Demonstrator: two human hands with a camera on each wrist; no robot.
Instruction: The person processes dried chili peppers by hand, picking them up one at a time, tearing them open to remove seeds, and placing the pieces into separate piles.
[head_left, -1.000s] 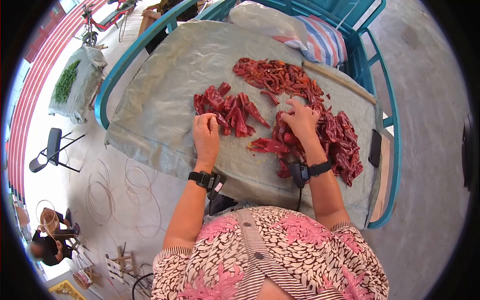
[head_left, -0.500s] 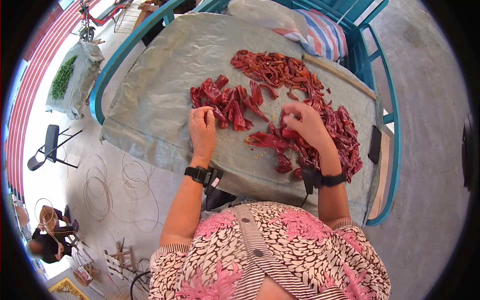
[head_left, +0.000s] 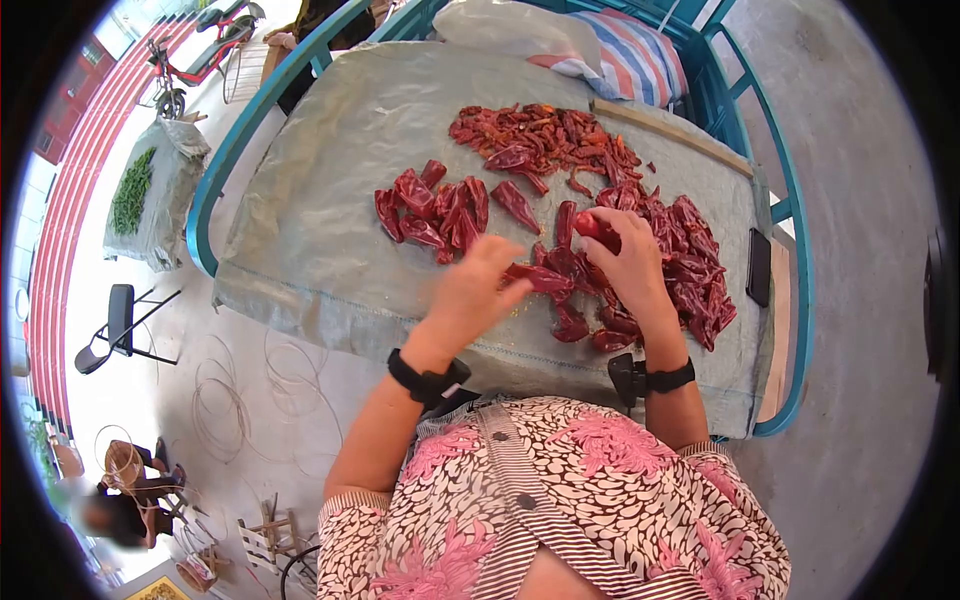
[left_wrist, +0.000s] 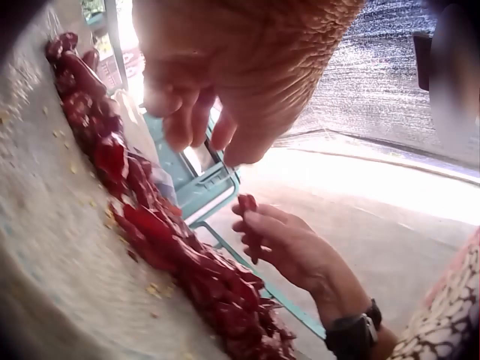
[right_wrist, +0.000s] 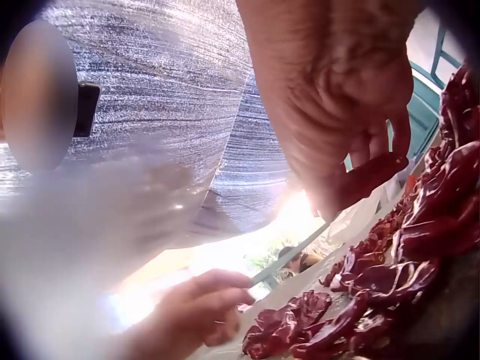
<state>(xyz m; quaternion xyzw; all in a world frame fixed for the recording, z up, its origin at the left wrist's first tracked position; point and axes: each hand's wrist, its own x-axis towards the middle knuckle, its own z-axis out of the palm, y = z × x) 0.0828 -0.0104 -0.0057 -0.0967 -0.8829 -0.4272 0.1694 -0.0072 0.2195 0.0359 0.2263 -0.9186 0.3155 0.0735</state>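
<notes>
- On my feed the right hand [head_left: 632,262] pinches one red chili [head_left: 590,225] between thumb and fingertips [left_wrist: 244,225]; the chili is held just above the right heap [head_left: 690,280], its end sticking up out of the pinch.
- The left hand [head_left: 470,295] grasps nothing that I can see; in the left wrist view its fingers [left_wrist: 196,112] hang loose and slightly bent; in the head view it is a blur over the bare sheet, near the right hand but apart from it.
- I count three heaps of chilies: the right heap under the right hand; a small heap [head_left: 435,210] to the left; a far heap [head_left: 540,140] behind both; loose chilies lie between them, too tangled for me to count.
- All of it lies on one grey sheet [head_left: 320,200] spread over one teal cart [head_left: 215,170]; yellow seeds dot the sheet near the hands.
- One black phone [head_left: 759,267] lies at the sheet's right edge; one striped sack [head_left: 645,65] sits at the far end.
- Off the cart I see one chair [head_left: 118,325] on the floor.
- Against the frame half a second back: the left hand has left the near edge of the small heap, where its fingers were bent onto a chili, and has swung right toward the middle; the right hand was down among the right heap and now holds its chili up.
</notes>
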